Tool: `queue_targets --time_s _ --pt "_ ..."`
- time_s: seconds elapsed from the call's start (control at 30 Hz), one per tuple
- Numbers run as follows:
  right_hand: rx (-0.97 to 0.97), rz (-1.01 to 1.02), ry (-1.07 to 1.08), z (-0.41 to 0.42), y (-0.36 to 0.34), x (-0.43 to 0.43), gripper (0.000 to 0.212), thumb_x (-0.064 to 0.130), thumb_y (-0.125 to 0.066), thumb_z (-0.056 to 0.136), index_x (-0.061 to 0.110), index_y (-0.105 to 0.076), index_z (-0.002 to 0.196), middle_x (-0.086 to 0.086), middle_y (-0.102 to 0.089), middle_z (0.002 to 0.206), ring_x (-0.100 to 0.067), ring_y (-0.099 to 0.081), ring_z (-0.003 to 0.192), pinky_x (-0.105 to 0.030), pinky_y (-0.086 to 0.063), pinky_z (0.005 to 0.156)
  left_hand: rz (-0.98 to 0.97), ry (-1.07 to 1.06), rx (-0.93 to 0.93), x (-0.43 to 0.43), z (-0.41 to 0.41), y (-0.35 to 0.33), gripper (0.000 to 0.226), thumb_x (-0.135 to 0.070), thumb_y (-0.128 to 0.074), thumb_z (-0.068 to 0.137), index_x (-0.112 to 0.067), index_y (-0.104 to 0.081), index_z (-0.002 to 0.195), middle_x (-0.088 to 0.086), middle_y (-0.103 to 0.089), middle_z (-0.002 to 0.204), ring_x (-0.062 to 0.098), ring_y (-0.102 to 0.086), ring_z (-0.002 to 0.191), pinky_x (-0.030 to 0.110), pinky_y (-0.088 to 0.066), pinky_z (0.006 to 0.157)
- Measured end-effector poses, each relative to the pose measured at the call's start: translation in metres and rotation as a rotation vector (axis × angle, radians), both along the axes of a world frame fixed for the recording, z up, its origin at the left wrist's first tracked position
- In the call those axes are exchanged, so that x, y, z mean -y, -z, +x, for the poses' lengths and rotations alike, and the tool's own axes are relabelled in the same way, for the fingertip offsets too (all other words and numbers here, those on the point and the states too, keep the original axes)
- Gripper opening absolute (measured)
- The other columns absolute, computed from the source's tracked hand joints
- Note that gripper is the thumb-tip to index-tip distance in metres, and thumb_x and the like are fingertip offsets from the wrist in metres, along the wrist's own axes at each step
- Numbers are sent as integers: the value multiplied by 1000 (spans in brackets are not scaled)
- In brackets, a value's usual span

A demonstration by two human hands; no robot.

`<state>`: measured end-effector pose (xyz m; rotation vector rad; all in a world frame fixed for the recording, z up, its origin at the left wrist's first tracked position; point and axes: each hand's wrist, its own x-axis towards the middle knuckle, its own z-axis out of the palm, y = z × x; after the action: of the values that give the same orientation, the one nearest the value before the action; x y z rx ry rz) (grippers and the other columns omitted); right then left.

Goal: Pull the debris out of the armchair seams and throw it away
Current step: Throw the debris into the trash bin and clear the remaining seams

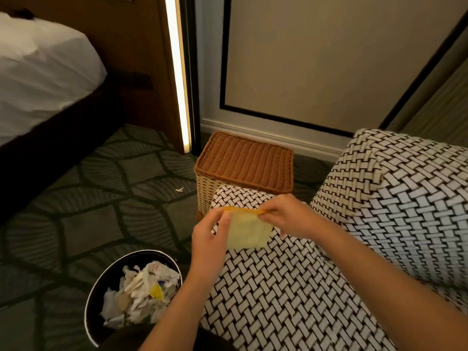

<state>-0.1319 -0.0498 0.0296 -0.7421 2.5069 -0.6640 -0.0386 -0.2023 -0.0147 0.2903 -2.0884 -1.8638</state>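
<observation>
A pale yellow square piece of paper (pixel 248 231) with an orange top edge hangs above the armchair's arm. My left hand (pixel 209 239) pinches its upper left corner and my right hand (pixel 286 215) pinches its upper right corner. The armchair (pixel 291 295) has black-and-white woven-pattern fabric and fills the lower right. A round black waste bin (pixel 100 295) stands on the floor at the lower left, beside the chair, holding crumpled white paper and a yellow scrap.
A wicker basket with a brown lid (pixel 244 163) stands on the carpet behind the chair arm, near the wall. A small white scrap (pixel 179 190) lies on the patterned carpet. A bed with white linen (pixel 38 79) is at the upper left.
</observation>
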Motion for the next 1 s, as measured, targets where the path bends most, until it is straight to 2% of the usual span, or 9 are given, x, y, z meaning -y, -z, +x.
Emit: queue_targets --time_s 0.13,0.2,0.23,0.33,0.43,0.57,0.7,0.83,1.0 --pt "-171 -222 256 -53 24 14 16 15 -56 91 13 -71 94 1 -67 83 -15 -64 79 -38 -56 73 97 -42 78 8 -56 21 23 -27 -44 97 -26 -63 110 -11 -65 104 -3 -57 98 7 -46 78" --pt "-274 -315 404 -77 38 25 16 11 -56 90 10 -72 92 -1 -67 80 -17 -64 78 -41 -56 73 77 -65 132 6 -77 39 27 -31 -43 97 -17 -66 99 0 -67 92 11 -60 89 22 -49 80" --pt "-317 -340 459 -89 44 30 16 10 -56 90 9 -72 92 -1 -66 79 -18 -64 78 -41 -57 72 -4 -64 156 3 -86 47 30 -33 -42 97 -16 -66 92 1 -65 84 15 -58 82 29 -48 80" --pt "-405 -348 490 -128 64 44 17 11 -55 91 9 -72 97 1 -65 81 -15 -63 80 -33 -56 72 -474 -21 151 -9 -108 65 33 -38 -36 98 -26 -61 79 -11 -58 70 2 -46 68 30 -41 88" --pt "-476 -227 455 -164 90 51 21 12 -52 93 10 -71 102 -2 -68 88 -11 -58 79 -21 -44 68 -558 -8 152 -11 -128 64 38 -39 -32 98 -25 -63 81 -11 -62 73 -4 -45 65 24 -33 96" --pt "-495 -68 512 -199 138 49 24 13 -47 95 9 -67 109 -7 -67 104 -22 -60 99 -35 -49 87 -570 -23 129 -9 -147 71 48 -44 -25 95 -26 -65 78 -12 -62 66 0 -52 64 22 -32 97" --pt "-346 114 372 -212 158 46 34 9 -42 97 10 -55 128 -7 -42 144 -26 -19 142 -36 -20 114 -540 -18 139 -8 -154 74 43 -42 -29 97 -27 -63 74 -12 -59 63 1 -51 63 20 -30 96" --pt "-171 481 169 -202 157 41 45 13 -33 98 23 -35 142 -2 -14 156 -27 3 144 -42 -12 115 -526 -28 148 -6 -156 68 43 -41 -31 98 -24 -69 84 -9 -68 72 3 -53 69 19 -30 92" --pt "-94 407 300 -193 150 43 44 22 -30 100 22 -31 144 0 -12 157 -23 0 145 -43 -10 116 -517 -5 134 -4 -155 68 40 -36 -33 99 -23 -70 88 -7 -68 75 5 -50 68 25 -33 88"
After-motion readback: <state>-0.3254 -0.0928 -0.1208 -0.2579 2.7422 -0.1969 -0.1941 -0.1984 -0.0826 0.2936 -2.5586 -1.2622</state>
